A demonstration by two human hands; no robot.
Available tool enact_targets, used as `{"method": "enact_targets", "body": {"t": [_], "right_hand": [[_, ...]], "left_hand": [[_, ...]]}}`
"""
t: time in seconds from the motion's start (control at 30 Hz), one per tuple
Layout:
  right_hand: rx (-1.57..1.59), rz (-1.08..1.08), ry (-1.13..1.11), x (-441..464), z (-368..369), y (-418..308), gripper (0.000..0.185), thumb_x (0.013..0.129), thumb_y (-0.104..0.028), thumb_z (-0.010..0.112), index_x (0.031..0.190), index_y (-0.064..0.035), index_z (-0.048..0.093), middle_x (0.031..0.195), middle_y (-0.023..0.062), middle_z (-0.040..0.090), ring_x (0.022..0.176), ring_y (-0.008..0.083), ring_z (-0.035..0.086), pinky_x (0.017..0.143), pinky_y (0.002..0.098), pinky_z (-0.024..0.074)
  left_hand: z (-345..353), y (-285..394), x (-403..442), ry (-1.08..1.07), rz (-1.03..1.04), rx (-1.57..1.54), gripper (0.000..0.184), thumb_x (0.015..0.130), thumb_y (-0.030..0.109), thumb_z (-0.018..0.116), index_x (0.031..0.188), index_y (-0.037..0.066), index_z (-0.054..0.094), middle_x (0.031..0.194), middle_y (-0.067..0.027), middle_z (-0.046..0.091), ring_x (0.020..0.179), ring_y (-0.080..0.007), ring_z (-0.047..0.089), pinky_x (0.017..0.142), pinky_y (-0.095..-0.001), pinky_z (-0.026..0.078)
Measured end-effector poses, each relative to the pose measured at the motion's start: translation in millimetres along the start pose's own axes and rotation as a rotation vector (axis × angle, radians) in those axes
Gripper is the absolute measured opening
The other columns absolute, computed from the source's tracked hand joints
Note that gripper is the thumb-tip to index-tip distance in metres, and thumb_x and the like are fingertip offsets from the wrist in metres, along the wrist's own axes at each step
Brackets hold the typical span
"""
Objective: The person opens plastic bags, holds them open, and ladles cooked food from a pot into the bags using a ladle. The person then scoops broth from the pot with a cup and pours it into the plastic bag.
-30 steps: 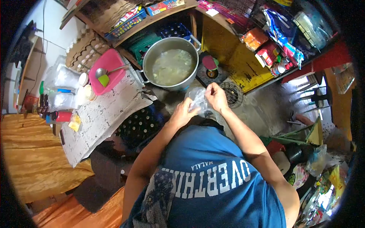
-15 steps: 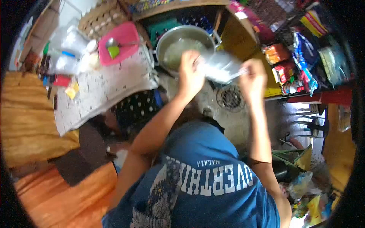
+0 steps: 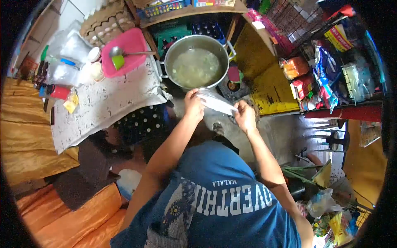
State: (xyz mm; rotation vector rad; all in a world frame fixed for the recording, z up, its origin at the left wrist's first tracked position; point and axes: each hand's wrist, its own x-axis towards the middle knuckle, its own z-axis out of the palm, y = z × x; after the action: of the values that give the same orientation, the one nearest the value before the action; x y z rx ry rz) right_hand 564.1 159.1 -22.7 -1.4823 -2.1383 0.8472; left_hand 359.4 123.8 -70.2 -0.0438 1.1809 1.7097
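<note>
A clear plastic bag [image 3: 216, 102] is stretched between my two hands, in front of the pot. My left hand [image 3: 194, 106] pinches its left end, and my right hand [image 3: 246, 117] grips the right end, with fingers closed. Just beyond the bag stands a large metal pot [image 3: 196, 60] with two side handles. Cloudy, pale greenish soup [image 3: 195, 68] with bits in it fills part of the pot. Whether the bag holds anything is hard to make out.
On the white-covered table [image 3: 111, 103] to the left lie a pink tray [image 3: 138, 39] with a ladle [image 3: 124, 53] and green cup [image 3: 118, 62], plus jars and plastic bags. Egg trays [image 3: 105, 22] are stacked behind. A rack of packets [image 3: 295, 68] stands at the right, beside a yellow panel [image 3: 273, 89].
Both hands have come down and nearer to my body with the plastic bag, and closer together. The bag no longer overlaps the pot's inside. My view has shifted slightly.
</note>
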Motion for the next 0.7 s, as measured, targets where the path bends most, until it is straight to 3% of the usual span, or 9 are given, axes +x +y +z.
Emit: {"method": "enact_targets", "body": {"t": [0.07,0.13,0.17,0.27,0.37,0.47,0.53,0.6,0.7], "right_hand": [[0.006,-0.027,0.011,4.9,3.9,1.0,0.004,0.079,-0.005,0.06,0.083,-0.0037,0.059,0.068,0.013,0.064,0.062,0.0204,0.064,0.061,0.0344,0.0498],[0.413,0.075,-0.015,15.0,12.6,8.8,0.004,0.082,-0.003,0.057,0.078,-0.0052,0.057,0.062,0.0063,0.061,0.057,0.0166,0.06,0.056,0.0327,0.0491],[0.798,0.348,-0.16,21.9,9.8,8.0,0.011,0.083,0.0,0.054,0.076,-0.0076,0.054,0.064,0.0027,0.059,0.056,0.014,0.057,0.053,0.0291,0.0488],[1.37,0.561,-0.279,23.3,-5.2,-30.9,0.012,0.08,0.004,0.052,0.08,-0.0077,0.051,0.075,0.0053,0.059,0.064,0.0188,0.058,0.056,0.0336,0.051],[1.551,0.471,-0.344,28.2,-3.8,-35.2,0.015,0.079,0.004,0.049,0.085,-0.01,0.05,0.078,0.0038,0.059,0.069,0.0164,0.058,0.064,0.0321,0.0512],[1.385,0.226,-0.355,30.4,12.9,-15.6,0.017,0.08,0.006,0.046,0.084,-0.0095,0.051,0.077,0.0032,0.058,0.074,0.0174,0.058,0.07,0.0318,0.0488],[0.595,-0.184,-0.368,32.2,19.0,-6.7,0.024,0.082,0.008,0.04,0.082,-0.0052,0.06,0.08,0.0045,0.06,0.079,0.0193,0.059,0.074,0.0312,0.0478],[0.217,-0.397,-0.356,33.2,17.0,-17.2,0.026,0.084,0.004,0.042,0.092,-0.0029,0.066,0.089,0.0131,0.066,0.087,0.0268,0.063,0.08,0.0343,0.049],[0.061,-0.249,-0.443,37.3,25.7,-33.9,0.028,0.085,-0.004,0.046,0.105,-0.0031,0.066,0.097,0.0227,0.066,0.095,0.0317,0.064,0.084,0.0367,0.0494]], "left_hand": [[8.2,6.4,-6.3,-0.027,0.03,-0.199,0.028,0.084,-0.008,0.05,0.108,0.005,0.052,0.092,-0.0081,0.059,0.069,-0.0153,0.058,0.049,-0.0261,0.047],[-4.4,8.5,-8.9,-0.065,0.041,-0.121,0.027,0.084,-0.006,0.052,0.108,0.005,0.054,0.092,-0.0068,0.059,0.072,-0.0139,0.057,0.057,-0.026,0.048],[-10.4,8.8,-9.0,-0.123,0.077,0.012,0.025,0.085,-0.006,0.05,0.107,0.005,0.054,0.094,-0.0069,0.06,0.077,-0.0151,0.059,0.064,-0.0277,0.05],[-23.3,9.1,-11.3,-0.178,0.098,0.235,0.024,0.085,-0.005,0.049,0.106,0.005,0.055,0.096,-0.0068,0.06,0.081,-0.016,0.06,0.07,-0.0294,0.052],[-32.5,8.2,0.8,-0.15,0.071,0.255,0.026,0.084,-0.005,0.05,0.107,0.005,0.055,0.095,-0.0066,0.061,0.08,-0.0166,0.06,0.07,-0.0306,0.053],[-39.2,24.7,4.8,-0.116,-0.035,0.136,0.028,0.083,-0.004,0.052,0.109,0.006,0.056,0.095,-0.0075,0.062,0.081,-0.0199,0.063,0.071,-0.0338,0.054],[-38.4,40.7,3.1,-0.111,-0.123,0.081,0.028,0.083,-0.003,0.052,0.109,0.006,0.056,0.096,-0.0084,0.063,0.083,-0.0221,0.064,0.072,-0.0357,0.055],[-38.1,52.1,1.4,-0.116,-0.197,0.113,0.029,0.083,-0.002,0.053,0.11,0.006,0.056,0.101,-0.0109,0.064,0.088,-0.0257,0.066,0.073,-0.0393,0.056],[-42.7,56.6,0.5,-0.186,-0.231,0.163,0.031,0.085,-0.001,0.052,0.115,0.007,0.055,0.104,-0.0117,0.065,0.091,-0.0256,0.066,0.074,-0.0401,0.056]]}}
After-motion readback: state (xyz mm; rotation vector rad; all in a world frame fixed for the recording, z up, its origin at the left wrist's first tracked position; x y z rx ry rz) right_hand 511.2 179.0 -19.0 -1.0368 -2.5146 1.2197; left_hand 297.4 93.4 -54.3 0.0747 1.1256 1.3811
